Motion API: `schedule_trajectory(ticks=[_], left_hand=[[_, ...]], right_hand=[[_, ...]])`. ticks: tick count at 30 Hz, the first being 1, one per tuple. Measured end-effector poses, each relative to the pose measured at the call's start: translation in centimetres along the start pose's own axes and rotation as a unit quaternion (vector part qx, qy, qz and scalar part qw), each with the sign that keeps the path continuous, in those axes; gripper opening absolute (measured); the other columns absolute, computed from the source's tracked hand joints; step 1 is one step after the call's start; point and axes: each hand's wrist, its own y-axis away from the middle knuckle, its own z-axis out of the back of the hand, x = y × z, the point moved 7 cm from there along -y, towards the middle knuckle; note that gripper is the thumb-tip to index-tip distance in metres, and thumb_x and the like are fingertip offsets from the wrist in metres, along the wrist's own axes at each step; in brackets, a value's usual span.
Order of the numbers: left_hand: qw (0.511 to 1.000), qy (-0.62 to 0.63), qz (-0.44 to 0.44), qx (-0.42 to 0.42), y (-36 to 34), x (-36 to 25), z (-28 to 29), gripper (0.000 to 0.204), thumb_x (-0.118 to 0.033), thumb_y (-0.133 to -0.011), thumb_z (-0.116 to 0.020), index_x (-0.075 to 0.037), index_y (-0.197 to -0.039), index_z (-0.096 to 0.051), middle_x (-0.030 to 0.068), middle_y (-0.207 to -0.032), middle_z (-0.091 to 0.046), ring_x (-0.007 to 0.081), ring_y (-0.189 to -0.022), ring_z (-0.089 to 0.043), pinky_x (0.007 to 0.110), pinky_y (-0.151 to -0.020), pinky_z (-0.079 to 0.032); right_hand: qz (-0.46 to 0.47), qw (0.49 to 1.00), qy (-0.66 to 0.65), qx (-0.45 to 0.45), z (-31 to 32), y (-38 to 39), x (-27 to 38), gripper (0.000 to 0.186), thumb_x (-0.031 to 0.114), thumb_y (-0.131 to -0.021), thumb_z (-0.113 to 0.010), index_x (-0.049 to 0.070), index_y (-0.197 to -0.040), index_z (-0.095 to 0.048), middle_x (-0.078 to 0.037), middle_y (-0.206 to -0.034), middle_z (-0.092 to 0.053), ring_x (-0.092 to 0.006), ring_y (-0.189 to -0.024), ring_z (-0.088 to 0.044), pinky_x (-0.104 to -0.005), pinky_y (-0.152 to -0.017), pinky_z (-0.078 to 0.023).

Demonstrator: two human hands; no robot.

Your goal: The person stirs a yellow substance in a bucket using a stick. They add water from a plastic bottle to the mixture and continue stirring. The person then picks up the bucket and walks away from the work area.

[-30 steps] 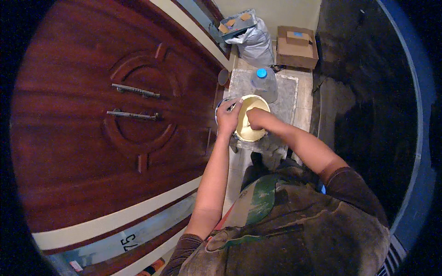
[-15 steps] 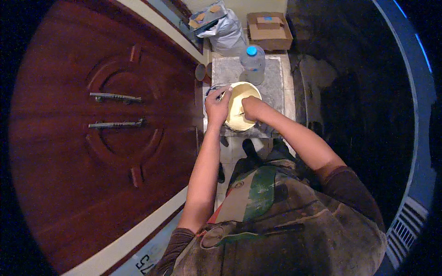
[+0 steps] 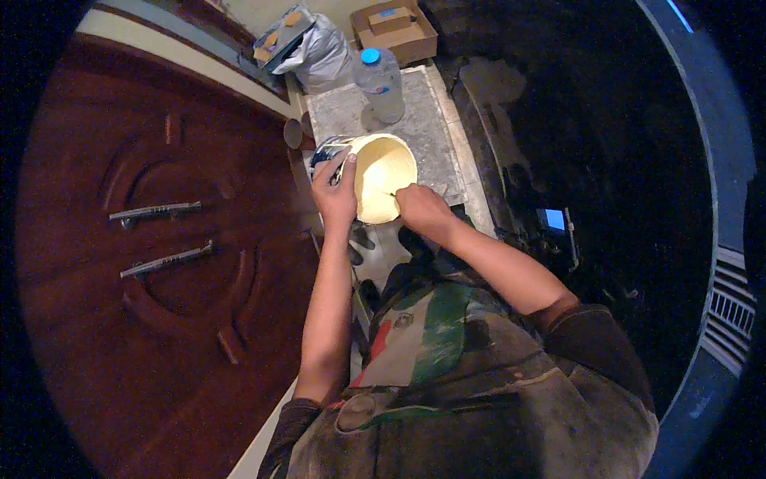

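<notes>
A round bucket (image 3: 400,164), its inside coated pale yellow, is tilted toward me at the near end of a grey slab. My left hand (image 3: 335,199) is closed on the bucket's left side, thumb along the rim. At the right of the opening, my right hand (image 3: 423,211) is closed around a thin tool (image 3: 390,193). Only a short dark piece of that tool shows, reaching into the bucket; my fingers hide the rest, so its kind is unclear. A clear plastic bottle (image 3: 384,92) with a blue cap stands beyond the bucket.
The grey slab (image 3: 431,120) lies under the bottle. Behind it are a silvery sack (image 3: 323,60) and a cardboard box (image 3: 411,36). A dark red double door (image 3: 80,184) with metal handles fills the left. Far right is very dark, with a small lit screen (image 3: 552,219).
The bucket has tipped toward me, its opening facing me more. My right hand has moved from inside the bucket to its near right rim. The whole view has turned and shifted.
</notes>
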Motion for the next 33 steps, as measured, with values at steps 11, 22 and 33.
schedule_trajectory(ticks=[11, 22, 33], left_hand=[[0.998, -0.011, -0.051, 0.024, 1.0, -1.3, -1.8, 0.022, -0.015, -0.087, -0.073, -0.005, -0.107, -0.076, 0.0105, -0.086, -0.066, 0.0202, -0.085, -0.061, 0.031, -0.082, -0.047], [0.996, -0.017, -0.062, 0.060, -0.7, -2.1, -3.8, 0.023, -0.018, -0.085, -0.075, -0.006, -0.105, -0.076, 0.0135, -0.091, -0.067, 0.0242, -0.086, -0.063, 0.033, -0.081, -0.049], [0.994, -0.056, -0.026, 0.089, -2.9, -2.4, -5.1, 0.028, -0.024, -0.084, -0.076, -0.003, -0.102, -0.076, 0.0164, -0.099, -0.071, 0.0244, -0.093, -0.067, 0.033, -0.085, -0.050]], right_hand=[[-0.053, 0.992, 0.054, 0.102, 2.3, -3.2, -0.8, 0.016, 0.010, -0.086, -0.055, 0.004, -0.088, -0.070, -0.018, -0.086, -0.070, -0.0343, -0.080, -0.071, -0.0451, -0.069, -0.058], [-0.095, 0.984, 0.023, 0.149, 1.4, -6.8, -4.9, 0.017, 0.003, -0.070, -0.065, -0.004, -0.085, -0.069, -0.026, -0.088, -0.070, -0.0403, -0.087, -0.069, -0.0465, -0.076, -0.056], [-0.074, 0.970, 0.042, 0.227, 0.8, -8.1, -3.8, 0.022, 0.005, -0.074, -0.064, -0.004, -0.093, -0.069, -0.026, -0.095, -0.070, -0.0399, -0.090, -0.069, -0.0478, -0.077, -0.056]])
